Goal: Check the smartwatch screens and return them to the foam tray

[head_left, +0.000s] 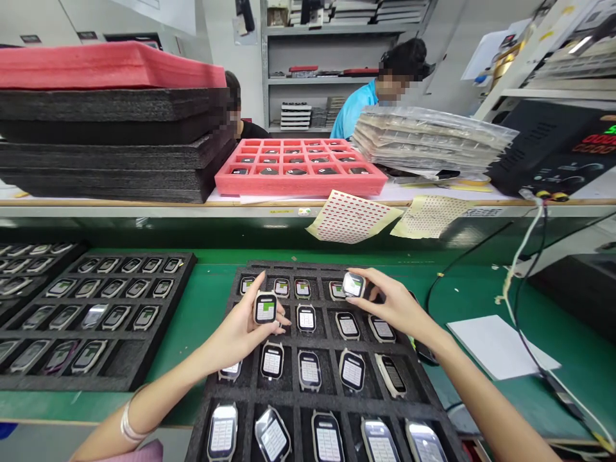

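Note:
A black foam tray (250, 391) lies in front of me on the green mat, its pockets filled with several smartwatch bodies with lit screens. My left hand (240, 330) pinches one watch body (265, 308) above the tray's left side, screen facing me. Over the tray's back row, the fingertips of my right hand (392, 305) grip another watch body (353, 284), tilted.
A second black tray (120, 372) of watch bodies lies at left. On the shelf behind stand a red tray (298, 183), stacked black foam (110, 147), bagged trays (428, 138) and a power supply (553, 147). White paper (500, 346) and cables (520, 269) lie at right. Two people sit beyond.

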The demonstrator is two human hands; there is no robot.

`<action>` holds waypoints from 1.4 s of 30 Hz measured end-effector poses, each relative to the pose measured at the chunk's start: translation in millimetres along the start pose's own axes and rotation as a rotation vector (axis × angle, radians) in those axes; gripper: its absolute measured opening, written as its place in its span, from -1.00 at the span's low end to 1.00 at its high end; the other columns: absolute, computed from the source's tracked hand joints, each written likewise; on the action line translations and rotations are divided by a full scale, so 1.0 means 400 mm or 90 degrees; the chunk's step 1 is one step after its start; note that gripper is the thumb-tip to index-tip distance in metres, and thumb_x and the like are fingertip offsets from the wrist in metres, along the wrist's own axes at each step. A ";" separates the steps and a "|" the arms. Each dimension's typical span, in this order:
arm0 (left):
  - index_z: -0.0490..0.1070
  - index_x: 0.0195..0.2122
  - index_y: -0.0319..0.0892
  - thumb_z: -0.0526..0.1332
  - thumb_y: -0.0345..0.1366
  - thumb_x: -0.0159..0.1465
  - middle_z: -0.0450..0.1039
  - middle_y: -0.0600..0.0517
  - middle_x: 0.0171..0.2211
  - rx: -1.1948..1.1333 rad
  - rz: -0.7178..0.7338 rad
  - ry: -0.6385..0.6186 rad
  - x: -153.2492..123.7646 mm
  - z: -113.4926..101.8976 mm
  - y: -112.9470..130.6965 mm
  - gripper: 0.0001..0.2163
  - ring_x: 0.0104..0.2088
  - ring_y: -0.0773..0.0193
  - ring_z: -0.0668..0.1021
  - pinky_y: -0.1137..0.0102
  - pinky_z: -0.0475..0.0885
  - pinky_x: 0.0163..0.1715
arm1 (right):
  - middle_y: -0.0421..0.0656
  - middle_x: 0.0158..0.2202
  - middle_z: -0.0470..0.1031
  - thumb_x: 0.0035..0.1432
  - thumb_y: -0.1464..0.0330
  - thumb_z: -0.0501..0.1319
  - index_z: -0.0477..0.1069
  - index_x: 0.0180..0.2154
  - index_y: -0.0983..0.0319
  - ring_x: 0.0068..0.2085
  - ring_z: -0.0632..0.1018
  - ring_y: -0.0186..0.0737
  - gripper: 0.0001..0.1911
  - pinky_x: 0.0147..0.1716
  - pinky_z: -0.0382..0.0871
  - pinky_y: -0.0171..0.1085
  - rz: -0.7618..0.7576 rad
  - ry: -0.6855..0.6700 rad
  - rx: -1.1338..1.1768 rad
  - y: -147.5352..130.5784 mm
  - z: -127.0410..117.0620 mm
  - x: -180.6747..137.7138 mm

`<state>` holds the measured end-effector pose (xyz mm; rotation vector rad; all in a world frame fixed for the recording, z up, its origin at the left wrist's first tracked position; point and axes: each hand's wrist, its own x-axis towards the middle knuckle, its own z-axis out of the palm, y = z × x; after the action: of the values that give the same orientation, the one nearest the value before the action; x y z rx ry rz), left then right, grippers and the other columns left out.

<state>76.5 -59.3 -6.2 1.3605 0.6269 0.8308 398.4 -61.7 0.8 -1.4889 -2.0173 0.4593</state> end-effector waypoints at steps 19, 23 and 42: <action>0.23 0.00 -0.12 0.18 -0.18 0.26 0.32 -0.09 -0.05 0.786 0.081 -0.053 -0.030 -0.172 -0.051 -0.68 -0.04 0.01 0.37 0.10 0.30 -0.05 | 0.02 0.00 0.36 0.21 0.26 0.15 0.46 -0.10 0.18 0.06 0.37 0.10 -0.74 0.02 0.29 0.05 -0.046 -0.162 -0.212 0.061 -0.088 -0.112; 0.25 0.02 -0.13 0.17 -0.29 0.23 0.29 -0.11 -0.01 0.817 0.109 -0.141 0.001 -0.113 -0.011 -0.67 0.00 -0.01 0.33 0.11 0.28 -0.04 | 0.02 0.18 0.22 0.20 0.31 0.16 0.40 0.04 0.14 0.17 0.27 0.16 -0.64 0.12 0.13 0.16 -0.057 -0.231 -0.259 0.040 -0.093 -0.137; 0.29 -0.07 -0.16 0.25 -0.25 0.22 0.30 -0.12 -0.03 0.579 0.071 -0.257 0.078 -0.111 -0.004 -0.72 -0.04 0.08 0.38 0.18 0.33 -0.05 | -0.01 0.18 0.30 0.10 0.17 0.31 0.44 0.01 0.17 0.26 0.16 0.10 -0.56 0.25 -0.10 0.13 0.047 -0.140 0.128 0.074 -0.076 -0.143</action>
<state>59.1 -8.1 -11.0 2.3287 0.6308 0.3107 451.5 -108.5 -7.3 -1.4431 -2.0158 0.8641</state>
